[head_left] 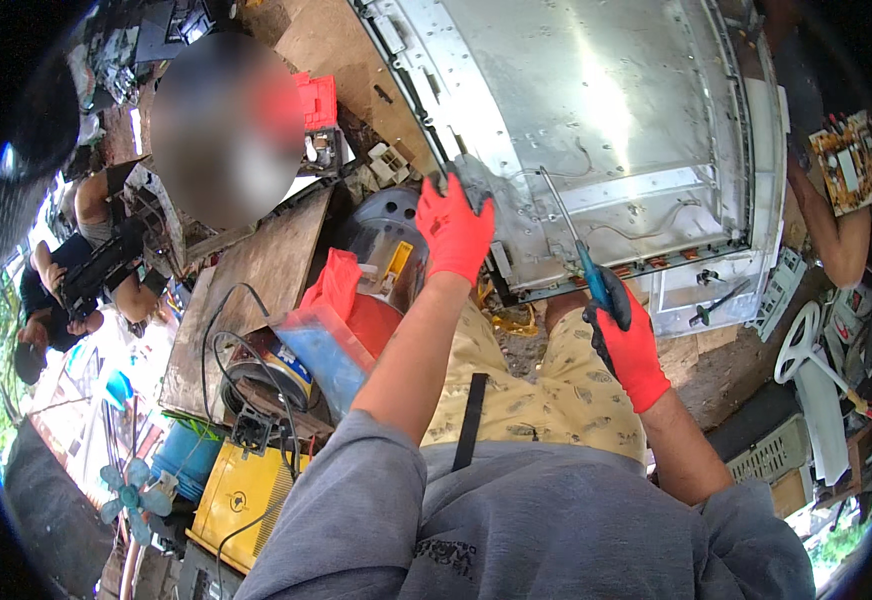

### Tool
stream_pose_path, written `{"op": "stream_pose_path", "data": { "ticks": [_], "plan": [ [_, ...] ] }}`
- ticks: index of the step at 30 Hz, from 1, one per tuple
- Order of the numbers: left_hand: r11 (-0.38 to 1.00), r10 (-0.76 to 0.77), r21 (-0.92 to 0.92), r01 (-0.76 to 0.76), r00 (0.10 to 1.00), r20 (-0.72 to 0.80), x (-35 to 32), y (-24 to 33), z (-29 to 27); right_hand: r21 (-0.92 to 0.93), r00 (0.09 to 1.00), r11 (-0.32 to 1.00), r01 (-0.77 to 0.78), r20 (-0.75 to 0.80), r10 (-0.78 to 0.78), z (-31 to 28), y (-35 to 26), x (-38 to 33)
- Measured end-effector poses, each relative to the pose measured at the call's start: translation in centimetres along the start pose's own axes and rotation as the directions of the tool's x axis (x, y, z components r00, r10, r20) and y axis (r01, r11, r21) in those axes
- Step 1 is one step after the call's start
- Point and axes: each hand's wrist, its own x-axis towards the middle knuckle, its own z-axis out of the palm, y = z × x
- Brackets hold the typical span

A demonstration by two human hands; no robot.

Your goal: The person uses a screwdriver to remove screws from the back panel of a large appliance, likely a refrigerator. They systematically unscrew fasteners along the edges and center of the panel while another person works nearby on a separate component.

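A large silvery flat metal panel point(646, 120), like the back of a flat screen, lies in front of me with a dark frame along its edges. Red gloves with dark palms cover both my hands. My left hand point(453, 228) is at the panel's near-left corner, fingers apart and dark fingertips over the edge strip. In my right hand point(628, 338) is a screwdriver point(593, 270) with a blue and black handle. Its long shaft slants up and left over the panel, the tip near a thin cable; whether it touches the metal I cannot tell.
Left of me are a clear bin point(331, 345) with red cloth, a wooden board point(256, 280), a yellow machine point(241, 490) and a fan point(136, 500). A person holds a black camera point(106, 265). Another person's arm point(836, 240) is by a circuit board point(853, 165) at right.
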Motion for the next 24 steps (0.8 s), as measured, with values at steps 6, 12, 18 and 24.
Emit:
{"op": "stream_pose_path", "data": {
  "ticks": [6,12,18,24],
  "plan": [
    [0.976,-0.042,-0.214,0.052,0.998,0.054,0.8,1.3,1.6,0.007,0.982,0.983,-0.184,0.038,0.184,5.5,-2.7,2.0],
    [0.906,-0.217,-0.346,0.244,0.969,0.116,1.5,0.9,1.1,-0.139,0.979,0.969,-0.203,-0.028,0.201,9.7,-5.3,4.4],
    [0.933,-0.051,-0.324,0.158,0.948,0.314,2.4,-0.9,0.3,-0.221,0.986,0.961,-0.165,-0.045,0.159,12.2,-7.1,6.7],
    [0.893,0.113,-0.449,0.041,0.943,0.312,3.2,-3.5,-0.6,-0.22,0.991,0.966,-0.137,-0.041,0.131,13.3,-8.3,7.7]
  ]
}}
